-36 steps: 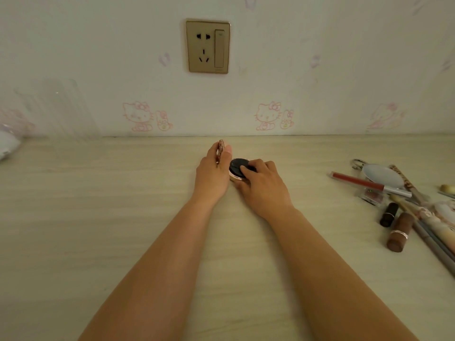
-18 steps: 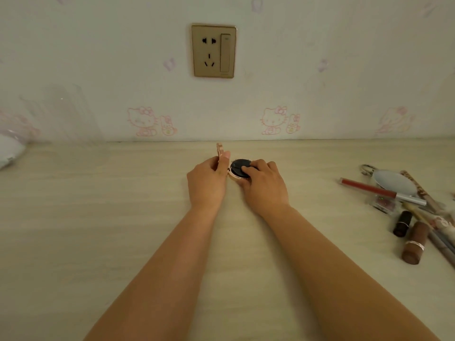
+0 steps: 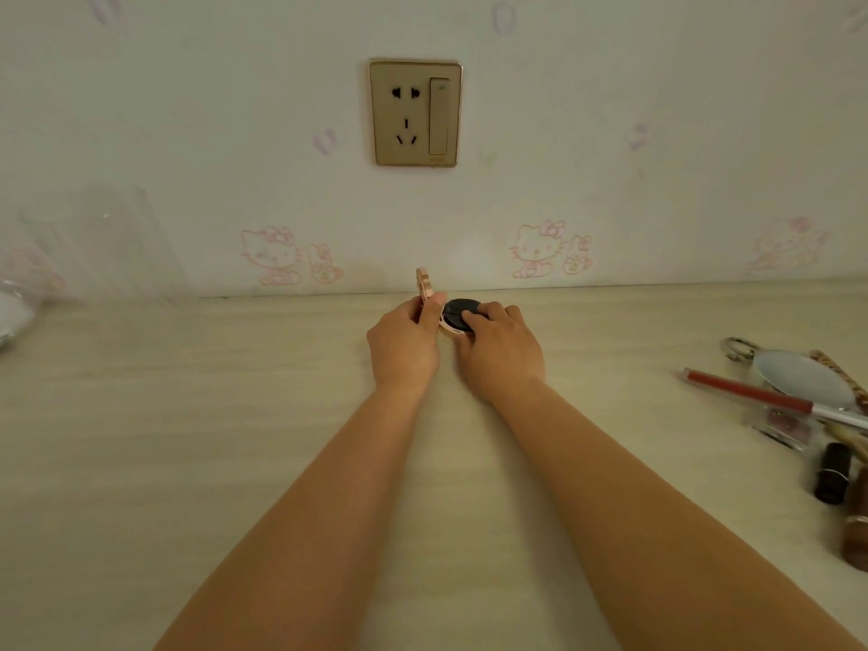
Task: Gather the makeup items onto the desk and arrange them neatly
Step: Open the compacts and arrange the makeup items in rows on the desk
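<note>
A round compact [image 3: 454, 321] with a rose-gold rim lies open near the back of the pale wooden desk [image 3: 188, 439]. Its lid [image 3: 424, 281] stands upright, pinched by my left hand [image 3: 404, 343]. My right hand [image 3: 502, 347] holds the base, with fingers on the black puff [image 3: 458, 310] inside. At the right edge lie other makeup items: a red lip gloss tube [image 3: 747, 390], a small oval mirror [image 3: 803, 375], a clear case [image 3: 782, 427], a black lipstick [image 3: 832, 472] and a brown lipstick [image 3: 856, 538].
The wall behind carries a gold socket plate [image 3: 415, 112] and pink cartoon-cat stickers [image 3: 549, 249]. A clear plastic bag [image 3: 94, 242] and a white object [image 3: 11, 317] sit at the far left of the desk.
Both hands and the compact stay together near the wall. The view has shifted a little, so the items on the right sit closer to the frame's edge.
</note>
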